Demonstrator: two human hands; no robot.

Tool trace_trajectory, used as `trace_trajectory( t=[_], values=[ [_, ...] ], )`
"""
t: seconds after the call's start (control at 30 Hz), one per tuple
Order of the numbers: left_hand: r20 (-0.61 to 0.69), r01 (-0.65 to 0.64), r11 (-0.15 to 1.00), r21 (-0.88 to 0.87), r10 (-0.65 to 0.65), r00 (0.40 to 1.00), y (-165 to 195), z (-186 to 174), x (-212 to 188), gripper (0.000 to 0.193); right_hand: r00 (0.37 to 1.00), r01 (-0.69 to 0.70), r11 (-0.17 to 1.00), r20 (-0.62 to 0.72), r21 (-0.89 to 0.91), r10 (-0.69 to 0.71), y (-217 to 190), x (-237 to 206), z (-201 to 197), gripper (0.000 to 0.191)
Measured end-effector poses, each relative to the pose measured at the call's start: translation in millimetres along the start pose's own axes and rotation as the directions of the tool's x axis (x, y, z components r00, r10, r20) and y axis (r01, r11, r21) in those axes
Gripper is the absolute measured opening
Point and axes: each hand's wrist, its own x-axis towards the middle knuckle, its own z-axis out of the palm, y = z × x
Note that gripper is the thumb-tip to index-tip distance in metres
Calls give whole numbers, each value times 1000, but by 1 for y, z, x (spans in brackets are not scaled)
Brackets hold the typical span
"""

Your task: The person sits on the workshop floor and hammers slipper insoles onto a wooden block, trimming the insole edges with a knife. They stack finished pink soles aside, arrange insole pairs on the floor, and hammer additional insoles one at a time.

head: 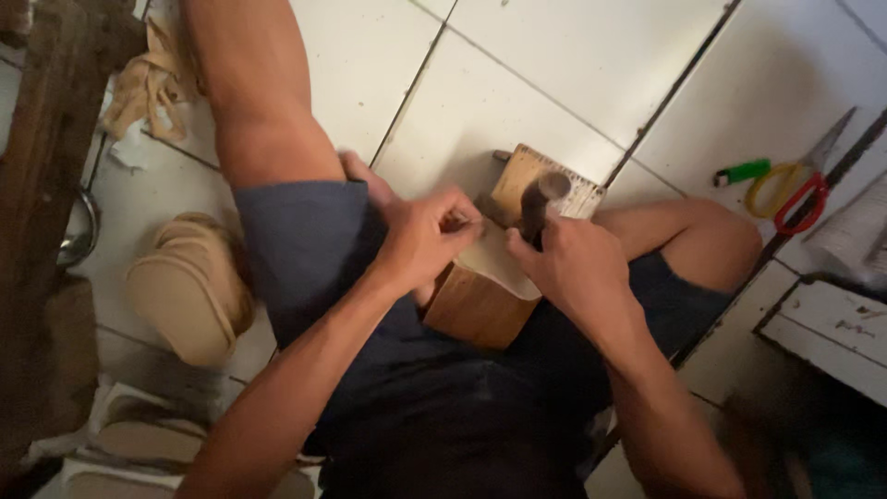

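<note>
At the far left edge of the frame a dark wooden post runs from top to bottom, with a metal bowl showing beside it. In the upper left, tan strips of material lie bunched on the white tiled floor. Below them, at middle left, sits a stack of tan shoe soles, and more pale soles lie in the lower left corner.

In the middle of the frame the person sits on the floor in dark blue shorts with a wooden block held between the legs. A pale sheet of material lies over the top of the block. The left hand is closed in a narrow pinch on something small at the sheet's upper edge; what it pinches is too small to tell. Just to its right, the right hand is wrapped tightly around the dark handle of a hammer, whose head stands above the block, close beside the left fingertips.

In the upper right, well apart from the hands, a green lighter lies on the tiles next to scissors with yellow and red handles. A white cabinet fills the right edge.
</note>
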Motion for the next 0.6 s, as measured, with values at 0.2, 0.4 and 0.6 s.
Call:
trace_trajectory(
  t=[0.2,0.4,0.6],
  values=[
    [28,90,992,-93,-88,996,-1,-6,-5,20,997,74,997,18,6,-74,6,-1,-8,44],
    [-14,-35,999,-6,35,999,-7,3,2,14,999,31,998,10,51,-32,2,2,0,44],
    [2,51,998,-41,-51,999,-9,-3,-6,27,998,61,998,-25,-10,-61,10,-2,0,46]
  ],
)
